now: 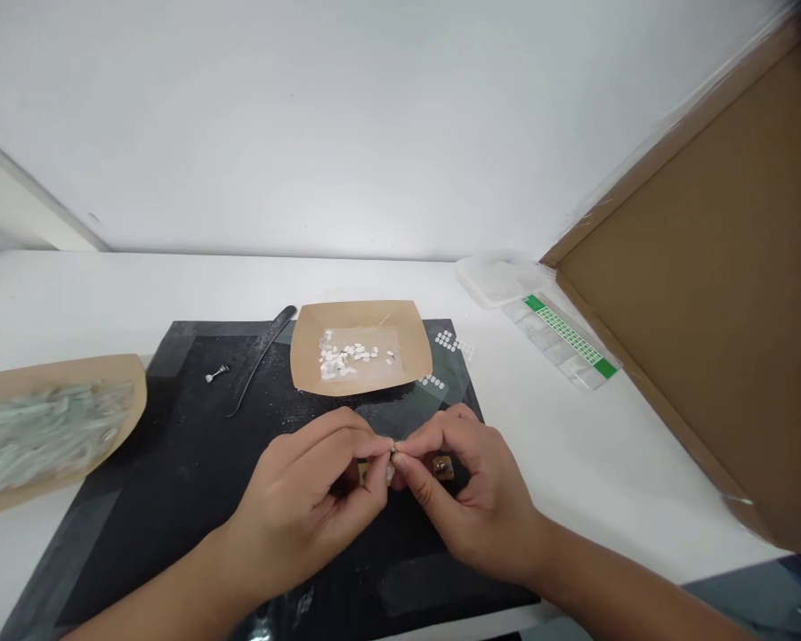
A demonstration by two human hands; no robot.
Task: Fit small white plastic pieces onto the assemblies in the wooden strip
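Observation:
Over the black mat (173, 499), my left hand (320, 490) and my right hand (471, 485) meet with thumbs and index fingers pinched together. A tiny dark, metallic-looking piece (393, 452) shows between the fingertips; both hands grip it, and most of it is hidden. Beneath the fingers, a small yellowish piece with something pale on it is partly covered. Near the right palm lies a small brown square (443, 467) with a shiny metal bit on it.
A brown paper tray (360, 385) holds small white pieces. Further left are a black nail file (260, 361), a small metal item (217, 374) and another tray (137, 392) of plastic packets. White dot stickers, a clear container (504, 278), a green-printed strip (567, 334) and a cardboard box (707, 267) stand right.

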